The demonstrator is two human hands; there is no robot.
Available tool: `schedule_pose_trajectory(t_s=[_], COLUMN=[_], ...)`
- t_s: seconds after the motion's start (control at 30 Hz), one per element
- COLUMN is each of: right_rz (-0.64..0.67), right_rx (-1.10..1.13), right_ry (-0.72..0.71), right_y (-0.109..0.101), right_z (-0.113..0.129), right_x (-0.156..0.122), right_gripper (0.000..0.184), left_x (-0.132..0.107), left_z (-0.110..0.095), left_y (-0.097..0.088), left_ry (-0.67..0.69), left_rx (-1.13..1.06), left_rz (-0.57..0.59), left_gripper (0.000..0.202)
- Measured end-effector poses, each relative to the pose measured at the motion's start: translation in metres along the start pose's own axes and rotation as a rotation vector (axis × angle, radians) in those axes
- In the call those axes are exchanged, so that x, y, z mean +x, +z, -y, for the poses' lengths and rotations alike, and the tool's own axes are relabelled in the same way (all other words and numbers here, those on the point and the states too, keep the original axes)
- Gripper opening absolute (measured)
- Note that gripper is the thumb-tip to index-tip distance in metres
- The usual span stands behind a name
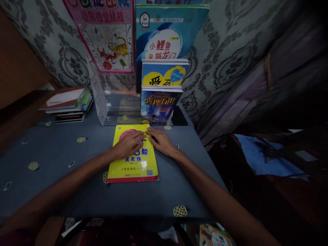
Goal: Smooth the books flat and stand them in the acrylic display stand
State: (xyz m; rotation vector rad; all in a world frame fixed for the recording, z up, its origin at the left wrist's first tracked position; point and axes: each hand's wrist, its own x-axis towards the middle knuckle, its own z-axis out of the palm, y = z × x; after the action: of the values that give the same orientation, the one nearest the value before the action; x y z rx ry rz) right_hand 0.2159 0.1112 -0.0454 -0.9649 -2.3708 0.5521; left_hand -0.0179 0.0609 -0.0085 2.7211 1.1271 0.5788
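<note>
A yellow workbook [133, 172] with a red bottom edge lies flat on the table, its cover facing up. My left hand [128, 145] rests on the upper middle of the cover, fingers stretched out and hiding part of the printing. My right hand [162, 141] lies at the book's upper right edge, its fingertips on the cover and its fingers apart. Just behind the book stands a clear acrylic rack [98, 102]. In its right column a dark blue storybook [160, 107] stands in front of a blue and yellow book [148, 73].
Higher in the rack are a teal book [176, 29] and a pink book [107, 44]. A stack of books [65, 100] lies at the table's back left. A dark flat object [179, 116] is by the rack's right side. The grey-blue tablecloth [64, 143] has pineapple prints.
</note>
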Motion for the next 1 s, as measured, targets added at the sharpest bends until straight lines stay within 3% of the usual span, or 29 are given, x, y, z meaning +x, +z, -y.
schedule_pose_trajectory(t_s=[0.1, 0.23, 0.37, 0.57, 0.77, 1.0], right_rz=[-0.019, -0.018, 0.001, -0.008, 0.0, -0.005], right_rx=[0.052, 0.129, 0.152, 0.135, 0.131, 0.048], right_ry=[0.012, 0.018, 0.016, 0.001, 0.018, 0.007], right_y=[0.0, -0.003, -0.003, 0.0, -0.002, 0.0], right_z=[-0.002, -0.003, -0.003, -0.004, -0.002, -0.002], right_x=[0.0, 0.001, 0.001, 0.001, 0.001, 0.0], right_gripper=[0.062, 0.07, 0.068, 0.075, 0.078, 0.064], left_x=[0.017, 0.029, 0.025, -0.006, -0.035, -0.04], left_z=[0.023, 0.025, 0.009, -0.023, -0.063, -0.076], left_y=[0.002, 0.002, 0.003, 0.005, -0.006, -0.012], left_ry=[-0.066, -0.043, 0.015, 0.15, 0.258, 0.287], left_rx=[0.047, 0.083, 0.06, -0.01, -0.078, -0.121], left_rz=[0.003, 0.069, 0.11, 0.126, 0.251, 0.277], left_gripper=[0.044, 0.043, 0.042, 0.041, 0.044, 0.05])
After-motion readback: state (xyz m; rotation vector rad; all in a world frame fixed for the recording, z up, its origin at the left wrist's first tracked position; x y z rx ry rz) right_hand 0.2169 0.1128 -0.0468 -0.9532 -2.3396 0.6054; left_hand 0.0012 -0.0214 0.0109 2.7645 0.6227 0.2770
